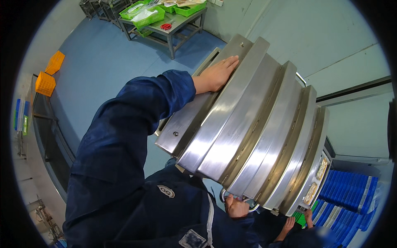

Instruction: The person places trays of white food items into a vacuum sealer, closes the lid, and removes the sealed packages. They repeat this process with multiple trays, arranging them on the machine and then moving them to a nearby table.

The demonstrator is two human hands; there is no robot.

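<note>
A large stainless-steel machine with a stepped, ridged housing (248,124) stands before me. My left hand (218,73) lies flat on the housing near its upper left end, fingers stretched out and holding nothing. Low on the near side, my right hand (237,207) is closed around a curved metal handle (254,208); part of the handle is hidden by the fingers. At the machine's right end, packs of pale food (310,193) sit in an opening or tray. A co-worker's hands (289,225) are just below that end, apart from mine.
Stacked blue plastic crates (347,190) stand at the right, beside the co-worker. A metal table (158,24) at the top holds green baskets (149,17) and red-handled scissors (166,27). Orange crates (45,83) stand at the far left, near a dark metal-framed structure (49,130).
</note>
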